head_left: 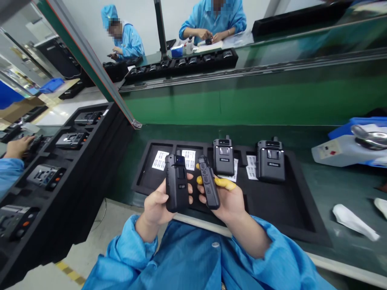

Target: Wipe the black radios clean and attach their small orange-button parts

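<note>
My left hand [157,205] is wrapped round a black handheld radio [177,191], its labelled clip face and short antenna tilted up. Beside it, my right hand [231,195] grips a second black handheld radio [209,185], turned so that its side buttons show. Yellow covers are on some right-hand fingers. Both radios are above a black foam tray [272,201]. Beyond my right hand, a radio with a belt clip [223,161] stands in the tray, partly over a white label sheet [234,171]. Another radio [271,163] is farther right.
More label sheets [160,160] lie in the tray's left part. On the left, a stepped black foam rack [99,137] holds several devices. A white bottle [331,153] and a white cloth-like piece [353,221] are on the right. Two co-workers in blue sit across a green partition [242,104].
</note>
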Action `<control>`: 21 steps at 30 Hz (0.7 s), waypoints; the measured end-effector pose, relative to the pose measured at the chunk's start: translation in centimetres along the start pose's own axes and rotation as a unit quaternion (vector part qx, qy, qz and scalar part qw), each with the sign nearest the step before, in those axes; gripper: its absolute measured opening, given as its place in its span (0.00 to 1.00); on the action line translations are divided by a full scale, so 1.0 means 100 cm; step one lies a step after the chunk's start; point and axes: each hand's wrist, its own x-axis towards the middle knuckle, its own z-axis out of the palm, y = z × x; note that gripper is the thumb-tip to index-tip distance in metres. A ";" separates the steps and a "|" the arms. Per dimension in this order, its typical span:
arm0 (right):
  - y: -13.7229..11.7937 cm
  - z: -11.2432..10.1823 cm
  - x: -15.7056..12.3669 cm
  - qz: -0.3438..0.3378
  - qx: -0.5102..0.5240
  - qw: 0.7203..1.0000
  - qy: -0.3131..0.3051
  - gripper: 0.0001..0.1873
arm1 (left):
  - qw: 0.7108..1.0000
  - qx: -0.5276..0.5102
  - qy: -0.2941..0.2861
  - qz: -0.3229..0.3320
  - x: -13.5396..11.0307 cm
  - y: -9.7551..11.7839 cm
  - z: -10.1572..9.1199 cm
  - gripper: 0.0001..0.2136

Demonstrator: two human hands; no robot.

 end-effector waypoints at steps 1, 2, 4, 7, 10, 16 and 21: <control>0.000 0.000 0.000 0.001 -0.002 1.000 0.001 0.10 | 1.000 0.000 0.003 -0.005 0.000 0.001 0.001 0.28; 0.000 0.001 0.000 0.001 -0.004 1.000 0.005 0.10 | 1.000 0.000 0.007 -0.007 0.000 0.001 0.002 0.27; 0.000 0.001 0.000 0.001 -0.005 1.000 0.015 0.09 | 1.000 0.000 0.014 -0.009 0.000 0.002 0.004 0.26; 0.000 0.001 0.000 -0.001 -0.010 1.000 0.015 0.09 | 1.000 0.000 0.020 -0.008 0.001 0.003 0.006 0.25; 0.000 -0.001 0.000 -0.003 -0.014 1.000 0.001 0.09 | 1.000 0.003 0.024 -0.007 0.001 0.003 0.006 0.25; 0.001 -0.002 -0.001 -0.006 -0.015 1.000 0.002 0.10 | 0.999 0.030 0.015 -0.001 -0.002 0.002 0.007 0.25; 0.001 -0.002 -0.001 -0.012 -0.014 1.000 0.008 0.12 | 0.999 0.043 0.016 0.019 -0.002 -0.001 0.009 0.23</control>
